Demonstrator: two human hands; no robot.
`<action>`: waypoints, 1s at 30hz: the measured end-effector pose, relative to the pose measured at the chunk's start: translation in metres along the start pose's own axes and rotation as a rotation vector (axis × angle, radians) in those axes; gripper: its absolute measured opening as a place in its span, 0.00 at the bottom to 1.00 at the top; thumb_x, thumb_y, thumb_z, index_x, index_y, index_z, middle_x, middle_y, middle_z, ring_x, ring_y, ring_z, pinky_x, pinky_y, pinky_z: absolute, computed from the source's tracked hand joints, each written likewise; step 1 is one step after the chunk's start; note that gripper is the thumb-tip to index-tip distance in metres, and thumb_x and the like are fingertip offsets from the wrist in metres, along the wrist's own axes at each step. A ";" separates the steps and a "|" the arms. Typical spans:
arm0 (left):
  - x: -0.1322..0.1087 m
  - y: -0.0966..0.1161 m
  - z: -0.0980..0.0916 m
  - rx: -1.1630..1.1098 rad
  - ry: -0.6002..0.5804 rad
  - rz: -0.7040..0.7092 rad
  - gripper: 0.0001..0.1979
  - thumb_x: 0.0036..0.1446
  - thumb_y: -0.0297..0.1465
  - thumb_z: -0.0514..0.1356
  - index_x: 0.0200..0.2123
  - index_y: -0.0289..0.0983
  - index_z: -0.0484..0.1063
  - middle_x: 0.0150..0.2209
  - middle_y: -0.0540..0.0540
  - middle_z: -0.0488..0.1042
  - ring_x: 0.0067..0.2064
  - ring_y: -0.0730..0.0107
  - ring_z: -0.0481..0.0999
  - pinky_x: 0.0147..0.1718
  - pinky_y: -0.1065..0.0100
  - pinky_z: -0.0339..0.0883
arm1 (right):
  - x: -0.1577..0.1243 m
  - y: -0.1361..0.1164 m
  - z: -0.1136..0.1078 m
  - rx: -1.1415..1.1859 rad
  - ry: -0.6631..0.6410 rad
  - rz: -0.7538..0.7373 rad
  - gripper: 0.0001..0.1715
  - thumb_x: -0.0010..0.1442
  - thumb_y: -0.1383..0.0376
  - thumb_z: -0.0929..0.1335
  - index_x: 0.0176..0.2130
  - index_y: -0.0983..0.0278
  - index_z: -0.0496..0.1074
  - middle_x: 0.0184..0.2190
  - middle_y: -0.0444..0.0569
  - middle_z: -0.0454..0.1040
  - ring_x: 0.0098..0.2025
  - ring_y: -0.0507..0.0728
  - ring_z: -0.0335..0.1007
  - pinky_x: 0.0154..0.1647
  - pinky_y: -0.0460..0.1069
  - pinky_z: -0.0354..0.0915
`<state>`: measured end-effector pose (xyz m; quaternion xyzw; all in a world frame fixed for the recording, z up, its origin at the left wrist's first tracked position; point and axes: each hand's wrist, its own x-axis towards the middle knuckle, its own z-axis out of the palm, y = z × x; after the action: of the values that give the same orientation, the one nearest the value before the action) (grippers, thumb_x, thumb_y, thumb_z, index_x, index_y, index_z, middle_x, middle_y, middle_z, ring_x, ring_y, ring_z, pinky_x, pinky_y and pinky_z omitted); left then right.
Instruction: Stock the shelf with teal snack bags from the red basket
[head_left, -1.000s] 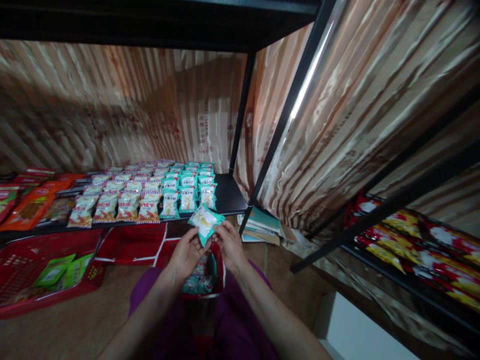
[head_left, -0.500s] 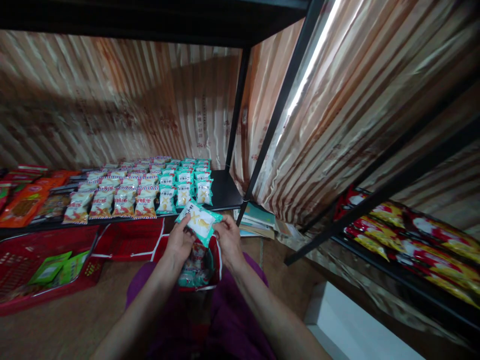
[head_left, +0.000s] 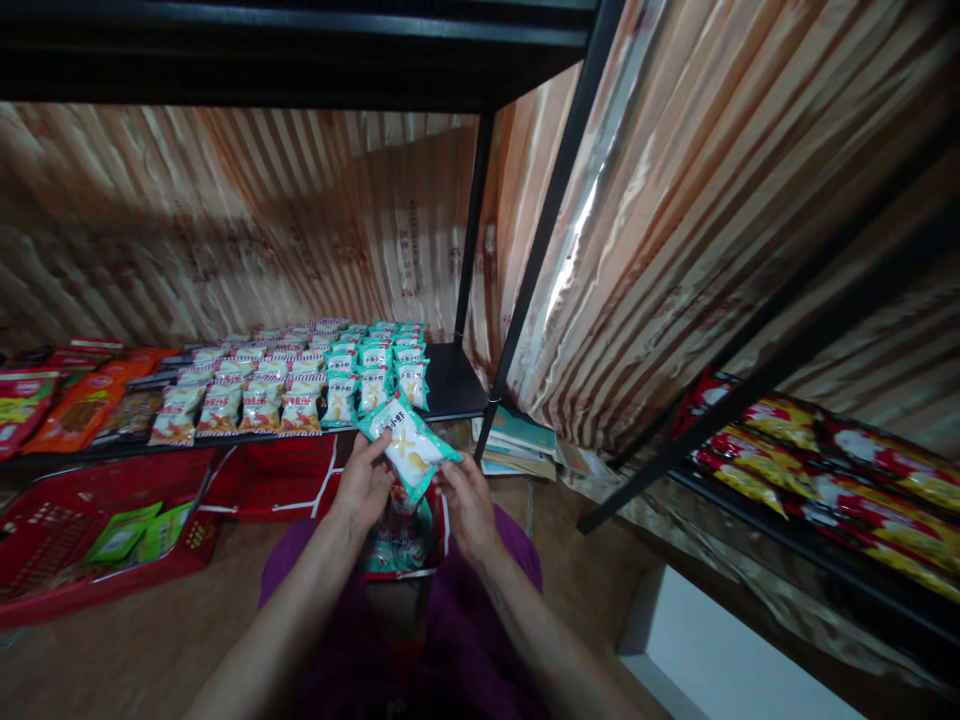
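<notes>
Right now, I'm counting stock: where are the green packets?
Head view, lower left: the green packets lie in the leftmost red basket, lower than the shelf.

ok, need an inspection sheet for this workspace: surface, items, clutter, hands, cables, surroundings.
Surface: black shelf, bare at its right end.
Items: teal-and-white snack packet in hand, print facing up; matching packets in rows on the shelf, beside striped-edge shrimp-coloured packets.
Clutter: book stack low by the shelf post; large red basket at left holding green packets.
Hands: left hand and right hand both grip the snack packet at opposite sides.
Cables: nothing seen.
Surroundings: striped curtain behind; white box on the floor at lower right.
</notes>
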<state>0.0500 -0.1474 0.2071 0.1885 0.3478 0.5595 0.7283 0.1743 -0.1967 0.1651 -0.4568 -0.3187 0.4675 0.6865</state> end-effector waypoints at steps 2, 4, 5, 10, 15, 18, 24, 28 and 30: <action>-0.005 -0.001 0.001 0.023 -0.027 0.020 0.18 0.48 0.26 0.65 0.43 0.43 0.68 0.40 0.51 0.76 0.36 0.72 0.76 0.36 0.70 0.69 | -0.005 0.001 -0.005 0.002 -0.006 -0.026 0.17 0.49 0.50 0.71 0.30 0.61 0.70 0.24 0.41 0.70 0.27 0.52 0.66 0.30 0.46 0.63; -0.010 -0.004 0.001 0.044 -0.053 0.031 0.21 0.46 0.27 0.66 0.44 0.44 0.67 0.41 0.51 0.76 0.37 0.72 0.76 0.38 0.70 0.69 | -0.009 0.002 -0.009 -0.015 0.017 -0.033 0.19 0.48 0.49 0.72 0.29 0.61 0.70 0.23 0.41 0.70 0.27 0.52 0.66 0.29 0.46 0.63; -0.012 -0.006 0.001 0.052 -0.064 0.035 0.22 0.46 0.28 0.67 0.45 0.44 0.67 0.42 0.51 0.76 0.38 0.71 0.76 0.39 0.70 0.69 | -0.011 0.003 -0.011 -0.029 0.035 -0.031 0.20 0.48 0.49 0.73 0.28 0.62 0.69 0.22 0.41 0.70 0.26 0.52 0.66 0.28 0.46 0.63; -0.022 -0.015 -0.004 0.118 -0.084 0.047 0.21 0.44 0.28 0.68 0.43 0.45 0.67 0.41 0.53 0.76 0.38 0.71 0.76 0.35 0.72 0.68 | -0.018 0.007 -0.022 -0.074 0.099 -0.043 0.23 0.46 0.49 0.73 0.22 0.62 0.64 0.16 0.38 0.65 0.20 0.49 0.58 0.21 0.44 0.56; -0.029 -0.019 -0.008 0.144 -0.098 0.064 0.20 0.45 0.31 0.68 0.42 0.45 0.67 0.41 0.54 0.76 0.38 0.70 0.76 0.35 0.70 0.69 | -0.027 -0.001 -0.023 -0.202 0.088 -0.076 0.24 0.45 0.47 0.72 0.21 0.61 0.64 0.14 0.38 0.62 0.18 0.49 0.56 0.19 0.44 0.54; -0.031 -0.019 -0.006 0.092 -0.082 0.084 0.21 0.45 0.32 0.69 0.43 0.44 0.67 0.39 0.53 0.77 0.39 0.69 0.77 0.40 0.66 0.70 | -0.034 -0.008 -0.019 -0.231 0.021 -0.098 0.24 0.45 0.47 0.72 0.19 0.61 0.63 0.15 0.38 0.62 0.19 0.49 0.55 0.20 0.44 0.55; -0.033 -0.011 -0.003 0.061 -0.045 0.092 0.24 0.42 0.27 0.70 0.43 0.42 0.67 0.36 0.52 0.78 0.38 0.68 0.77 0.44 0.64 0.70 | -0.035 -0.001 -0.021 -0.336 -0.015 -0.166 0.23 0.47 0.51 0.71 0.17 0.62 0.60 0.14 0.37 0.58 0.19 0.48 0.51 0.21 0.44 0.52; -0.036 -0.006 0.001 0.081 -0.042 0.103 0.22 0.43 0.26 0.68 0.42 0.42 0.66 0.37 0.52 0.77 0.38 0.69 0.77 0.44 0.64 0.70 | -0.029 0.009 -0.023 -0.339 -0.018 -0.181 0.22 0.50 0.51 0.70 0.19 0.61 0.59 0.14 0.36 0.56 0.18 0.47 0.50 0.20 0.44 0.49; -0.037 -0.004 0.005 0.091 -0.052 0.120 0.23 0.42 0.25 0.69 0.42 0.43 0.66 0.39 0.52 0.77 0.40 0.68 0.77 0.44 0.65 0.69 | -0.027 0.013 -0.022 -0.313 -0.025 -0.158 0.23 0.50 0.50 0.69 0.19 0.61 0.59 0.14 0.36 0.56 0.18 0.48 0.50 0.19 0.44 0.49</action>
<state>0.0514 -0.1827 0.2183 0.2562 0.3419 0.5806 0.6931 0.1788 -0.2271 0.1448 -0.5259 -0.4309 0.3625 0.6374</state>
